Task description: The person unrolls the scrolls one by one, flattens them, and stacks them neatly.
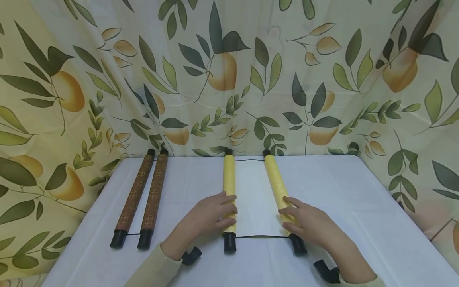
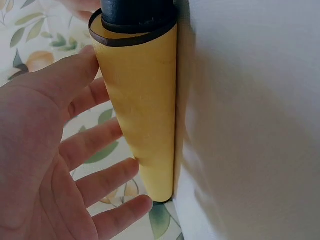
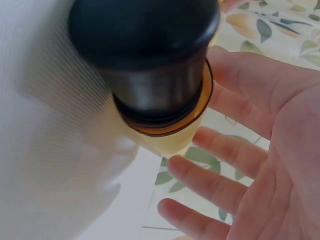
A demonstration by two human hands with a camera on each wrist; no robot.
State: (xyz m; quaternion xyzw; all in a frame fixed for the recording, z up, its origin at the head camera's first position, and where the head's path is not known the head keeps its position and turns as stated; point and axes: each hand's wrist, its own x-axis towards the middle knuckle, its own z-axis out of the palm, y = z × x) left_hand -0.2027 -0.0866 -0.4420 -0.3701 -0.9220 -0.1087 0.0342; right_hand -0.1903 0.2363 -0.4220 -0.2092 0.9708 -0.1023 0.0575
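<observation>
A yellow-backed scroll lies partly unrolled on the table, with a strip of white paper (image 1: 252,183) between its two rolls. Across the left roll (image 1: 228,175) rests my left hand (image 1: 209,213), its fingers spread and nearly straight. My right hand (image 1: 310,221) touches the right roll (image 1: 274,175) with spread, extended fingers; this roll slants outward toward me. Black knobs cap the roll ends; in the left wrist view one knob (image 2: 137,15) shows above the yellow roll, and in the right wrist view a large knob (image 3: 145,35) hides much of it.
A second scroll with brown patterned rolls (image 1: 134,191) lies at the left, its two halves slightly apart. White cloth (image 1: 340,191) covers the table. Behind hangs a curtain (image 1: 269,79) printed with fruit and leaves.
</observation>
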